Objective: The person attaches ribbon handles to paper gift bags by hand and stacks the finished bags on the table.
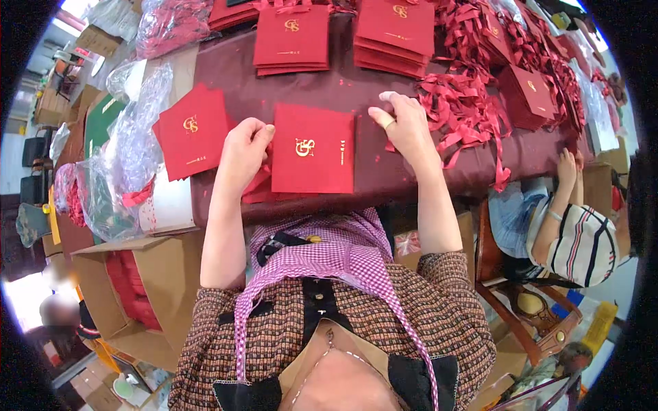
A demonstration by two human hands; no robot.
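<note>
A red paper bag (313,147) with gold lettering lies flat on the table in front of me, its print turned sideways. My left hand (247,152) is at its left edge, thumb and fingers pinched together; what they hold, if anything, is hidden. A bit of red ribbon or paper (259,185) shows below that hand. To the right of the bag, apart from it, my right hand (406,127) has its thumb and forefinger apart with nothing between them. It wears a ring and a pale covering on one fingertip. Loose red ribbons (459,109) lie just beyond it.
Fanned red bags (194,133) lie at the left. Two stacks (291,38) (394,34) stand at the back, another stack (531,96) at the right. An open carton (147,294) stands lower left. A co-worker in a striped top (582,240) sits at the right.
</note>
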